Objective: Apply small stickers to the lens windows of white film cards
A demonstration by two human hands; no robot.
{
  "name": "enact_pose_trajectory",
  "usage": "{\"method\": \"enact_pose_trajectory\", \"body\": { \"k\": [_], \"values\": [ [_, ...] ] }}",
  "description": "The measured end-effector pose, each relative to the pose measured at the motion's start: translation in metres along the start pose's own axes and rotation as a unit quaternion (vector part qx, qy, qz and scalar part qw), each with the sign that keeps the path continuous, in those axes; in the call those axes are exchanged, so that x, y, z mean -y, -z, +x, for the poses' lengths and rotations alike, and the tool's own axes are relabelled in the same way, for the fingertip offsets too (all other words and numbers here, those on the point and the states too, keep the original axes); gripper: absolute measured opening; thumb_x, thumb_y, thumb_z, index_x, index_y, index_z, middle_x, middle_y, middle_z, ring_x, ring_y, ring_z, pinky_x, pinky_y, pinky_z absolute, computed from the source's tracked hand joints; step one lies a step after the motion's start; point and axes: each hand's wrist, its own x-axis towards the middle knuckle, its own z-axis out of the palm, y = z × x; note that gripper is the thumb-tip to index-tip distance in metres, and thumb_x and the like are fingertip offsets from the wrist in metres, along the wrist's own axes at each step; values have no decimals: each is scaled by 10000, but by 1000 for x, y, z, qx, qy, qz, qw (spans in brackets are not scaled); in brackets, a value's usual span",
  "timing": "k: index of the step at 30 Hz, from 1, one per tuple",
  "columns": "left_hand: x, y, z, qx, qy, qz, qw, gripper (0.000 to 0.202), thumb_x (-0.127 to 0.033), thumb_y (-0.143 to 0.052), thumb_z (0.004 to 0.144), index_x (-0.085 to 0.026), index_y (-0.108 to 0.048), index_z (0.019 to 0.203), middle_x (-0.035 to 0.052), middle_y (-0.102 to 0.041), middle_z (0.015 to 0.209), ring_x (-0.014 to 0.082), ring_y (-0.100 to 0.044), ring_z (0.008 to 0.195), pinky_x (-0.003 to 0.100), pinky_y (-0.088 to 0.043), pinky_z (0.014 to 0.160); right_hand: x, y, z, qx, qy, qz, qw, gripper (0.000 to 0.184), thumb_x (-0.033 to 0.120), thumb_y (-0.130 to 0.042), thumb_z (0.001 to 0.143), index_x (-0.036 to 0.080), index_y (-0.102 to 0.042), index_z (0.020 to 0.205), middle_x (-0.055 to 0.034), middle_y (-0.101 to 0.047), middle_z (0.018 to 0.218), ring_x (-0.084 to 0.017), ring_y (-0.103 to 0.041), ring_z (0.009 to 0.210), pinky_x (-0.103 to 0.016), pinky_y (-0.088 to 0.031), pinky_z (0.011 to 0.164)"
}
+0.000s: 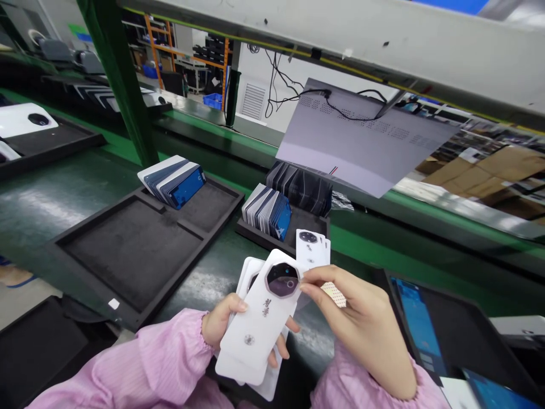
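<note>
My left hand (218, 322) is closed around several white phone back covers (252, 324), fanned slightly over one another. The top one has a dark camera window (283, 280), dark printed characters and a small round emblem. My right hand (363, 319) pinches with thumb and index finger at the right edge of that cover, beside the camera window. Whether a thin film is between those fingertips, I cannot tell. Just behind, more white covers (310, 250) stand by a black tray (293, 227). That tray holds a row of upright covers (264, 211) with blue faces.
To the left lies a black tray (128, 255) with a leaning stack of covers (174, 180) at its far end. Another black tray (468, 318) at right holds a blue-faced panel (415, 318). A grey panel (361, 136) hangs ahead under a white beam, and a green post (119, 79) rises at left.
</note>
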Motion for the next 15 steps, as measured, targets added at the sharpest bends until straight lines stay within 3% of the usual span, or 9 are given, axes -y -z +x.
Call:
{"method": "enact_pose_trajectory", "body": {
  "k": [15],
  "values": [
    [-1, 0, 0, 7, 2, 6, 1000, 692, -415, -433, 641, 45, -523, 1149, 176, -658, 854, 246, -609, 693, 331, -415, 666, -8, -16, 5, 9, -4, -50, 999, 80, 163, -499, 858, 188, -574, 845, -15, -627, 768, -157, -604, 735, -271, -477, 670]
  ]
}}
